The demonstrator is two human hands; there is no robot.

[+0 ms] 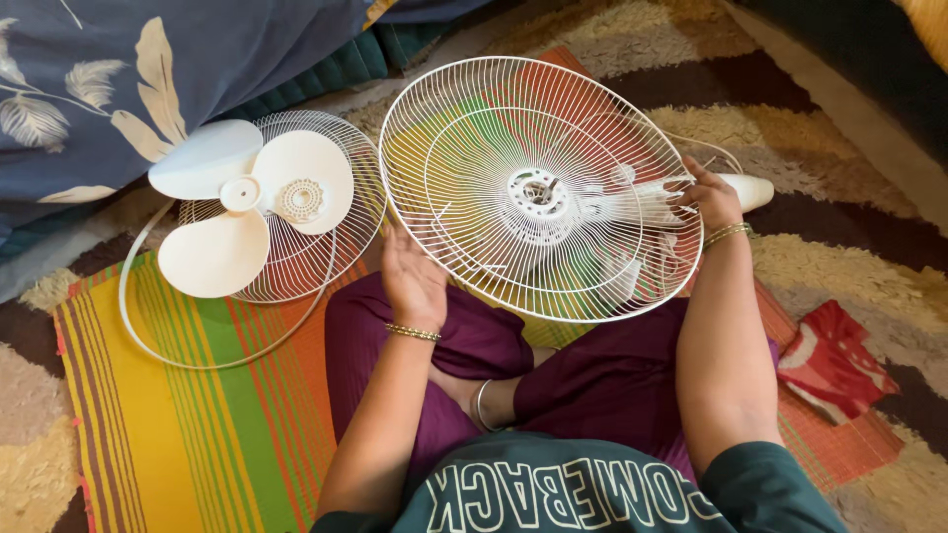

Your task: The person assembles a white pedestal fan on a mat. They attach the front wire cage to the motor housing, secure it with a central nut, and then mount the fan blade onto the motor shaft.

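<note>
Fan stripped; rear guard (513, 148) held at both rims.
Left hand (413, 281) flat against edge; right hand (707, 195) apparently gripping motor housing; blade (242, 202) lies aside.

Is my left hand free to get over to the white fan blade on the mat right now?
Probably yes. The left hand rests open against the wire guard's rim, gripping nothing, and the fan blade lies uncovered on the other grille just beside it.
</note>
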